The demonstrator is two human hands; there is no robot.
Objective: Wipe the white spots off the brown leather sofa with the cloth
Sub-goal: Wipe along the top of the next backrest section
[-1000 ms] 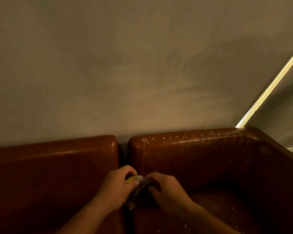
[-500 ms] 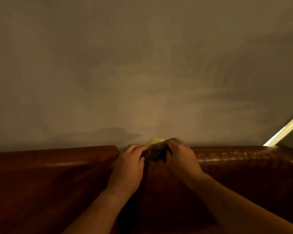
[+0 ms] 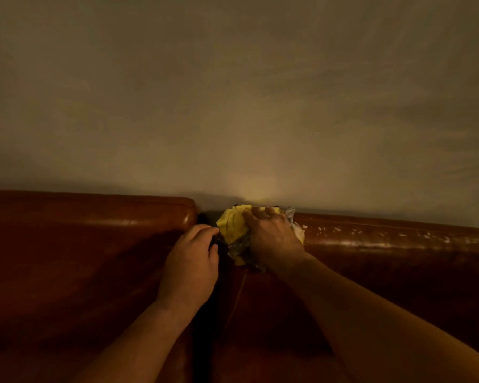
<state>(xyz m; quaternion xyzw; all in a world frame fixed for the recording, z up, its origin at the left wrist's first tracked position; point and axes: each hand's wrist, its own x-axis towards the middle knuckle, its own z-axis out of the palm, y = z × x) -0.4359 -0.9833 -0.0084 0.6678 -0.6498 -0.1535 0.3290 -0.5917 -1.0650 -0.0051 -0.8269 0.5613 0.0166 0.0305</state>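
On glossy leather sofa (image 3: 371, 244) top, right hand (image 3: 271, 236) grip clenching crumpled yellow cloth (image 3: 234, 228).

Along the sofa (image 3: 398, 272) top, white spots (image 3: 371, 233) lay unobstructed right of the cloth (image 3: 234, 226); the wall (image 3: 233, 106) closed in directly behind.

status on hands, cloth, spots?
Right hand pressing yellow cloth on sofa back corner. Left hand beside the gap, curled, empty. White spots remain along top edge. Nothing in the way.

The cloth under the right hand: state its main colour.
Mainly yellow, with greyish crumpled parts; the cloth shows best in the head view.
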